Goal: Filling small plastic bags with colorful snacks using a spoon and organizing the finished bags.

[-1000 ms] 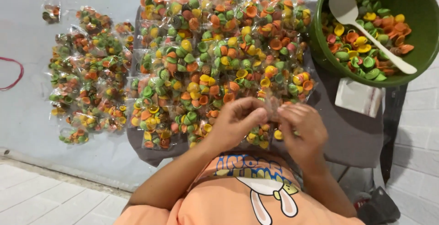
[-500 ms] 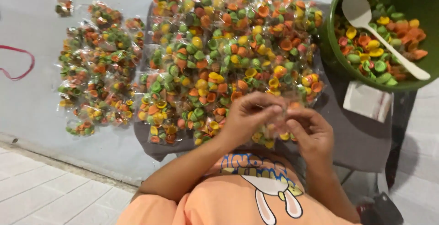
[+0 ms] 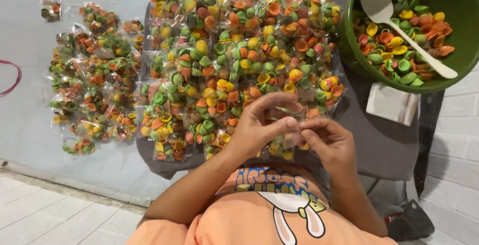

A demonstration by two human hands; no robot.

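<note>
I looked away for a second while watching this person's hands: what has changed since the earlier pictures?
Very little. The left hand and right hand keep pinching the same small clear plastic packet of coloured shell-shaped crackers between their fingertips, only shifting their fingers slightly; nothing was picked up or let go. The piles of filled packets, the green bowl with its white plastic spoon and the stack of empty bags lie unchanged.

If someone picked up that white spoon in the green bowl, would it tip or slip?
The white spoon looks like thin plastic, so probably light and stiff. Its handle rests on the green bowl rim, over loose coloured shell crackers, so it might slide.
</note>
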